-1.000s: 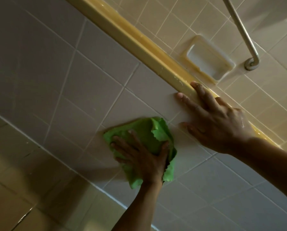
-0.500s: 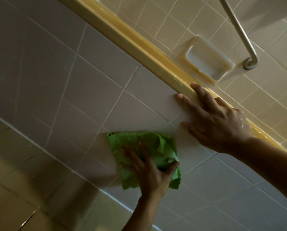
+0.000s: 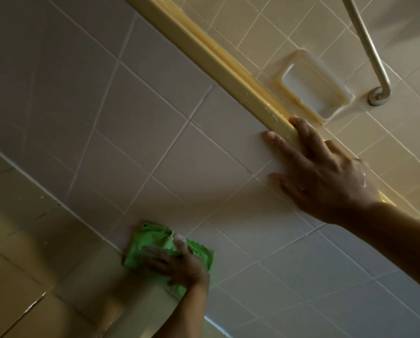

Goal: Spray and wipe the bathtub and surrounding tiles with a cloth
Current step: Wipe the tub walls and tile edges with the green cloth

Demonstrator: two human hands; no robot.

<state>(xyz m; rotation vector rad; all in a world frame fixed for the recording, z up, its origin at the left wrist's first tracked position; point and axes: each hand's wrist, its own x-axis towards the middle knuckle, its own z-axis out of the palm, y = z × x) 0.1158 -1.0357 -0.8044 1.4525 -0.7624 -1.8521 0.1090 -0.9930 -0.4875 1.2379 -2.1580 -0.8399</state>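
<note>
Green cloth (image 3: 153,241) sits under our left hand (image 3: 177,263), whose straight, spread fingers press it against the tiled wall (image 3: 155,142). Up and right of that, our right hand (image 3: 326,176) lies flat, holding nothing, one fingertip on the yellow trim (image 3: 204,50).

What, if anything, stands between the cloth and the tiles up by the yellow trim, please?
Only the right hand: it rests spread across the trim and the tiles just below it, covering that patch. The tiles between the cloth, pressed under the left hand at the bottom seam, and the trim are otherwise bare.
</note>
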